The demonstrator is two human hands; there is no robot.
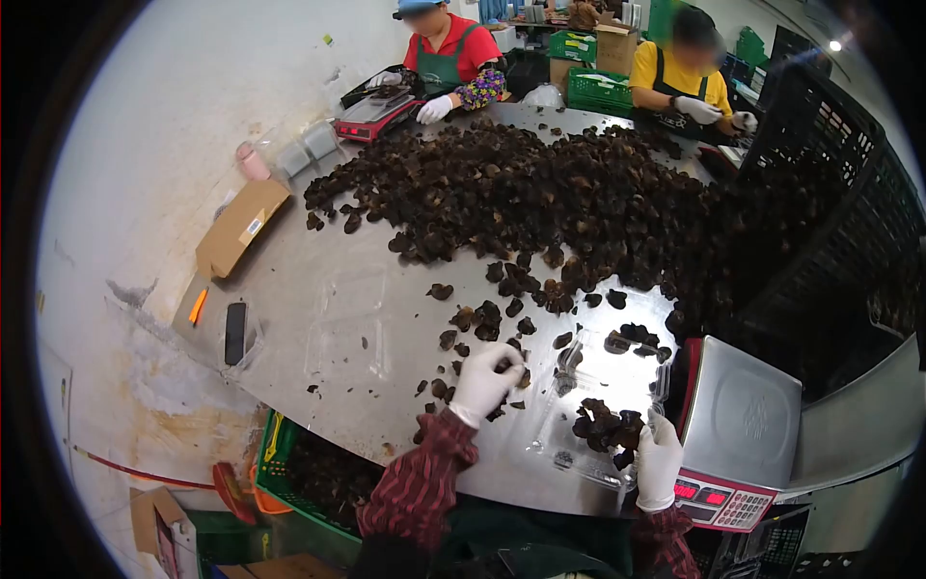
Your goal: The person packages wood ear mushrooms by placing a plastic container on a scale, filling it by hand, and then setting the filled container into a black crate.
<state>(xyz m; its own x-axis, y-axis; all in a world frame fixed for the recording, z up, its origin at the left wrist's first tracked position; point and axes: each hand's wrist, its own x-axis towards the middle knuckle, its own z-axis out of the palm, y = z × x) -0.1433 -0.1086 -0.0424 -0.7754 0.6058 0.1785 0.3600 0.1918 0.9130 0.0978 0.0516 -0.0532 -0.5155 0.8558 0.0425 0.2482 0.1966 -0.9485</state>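
My left hand, in a white glove, is closed over the metal table with thumb and forefinger pinched at a dark wood ear mushroom. Its other fingers are partly hidden. Beside the scale, my gloved right hand is closed at the right edge of a clear plastic tray. A clump of wood ear mushrooms rests in the tray near the right fingers. More loose mushroom pieces lie between my hands and the big pile.
A large mushroom pile spans the far table. A scale and black crate stand right. Left are a cardboard box and phone. Two gloved co-workers sit opposite. A green crate is below.
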